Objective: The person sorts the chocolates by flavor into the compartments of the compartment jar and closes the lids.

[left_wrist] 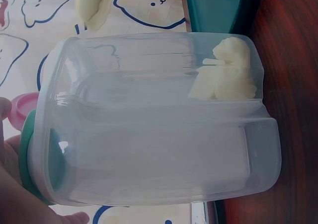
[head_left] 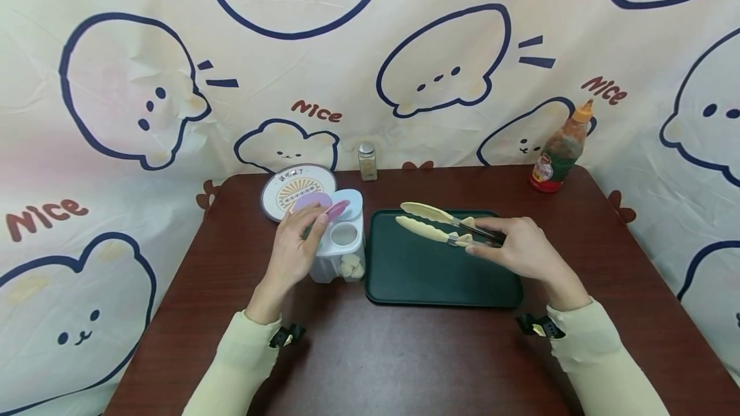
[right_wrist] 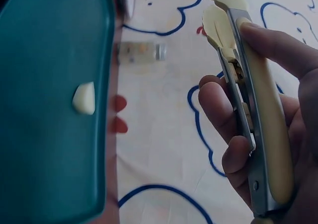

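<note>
My left hand (head_left: 293,246) pinches a pink lid (head_left: 337,210) above a translucent container (head_left: 329,268) with several compartments. One round opening in its top is uncovered; a purple lid (head_left: 312,200), a blue lid (head_left: 350,209) and, in the left wrist view, a green lid (left_wrist: 26,159) cover others. Pale white pieces (left_wrist: 231,75) lie at the bottom of one compartment. With my right hand (head_left: 528,249) I grip cream-tipped tongs (head_left: 422,228), their tips apart and nothing between them, over a dark green tray (head_left: 445,287). A white piece (right_wrist: 84,99) lies on the tray in the right wrist view.
Behind the container a patterned round plate (head_left: 297,188) leans against the wall cloth. A small spice jar (head_left: 367,162) stands at the table's back edge, and a red sauce bottle (head_left: 557,153) at the back right. Brown tabletop (head_left: 405,358) extends in front of the tray.
</note>
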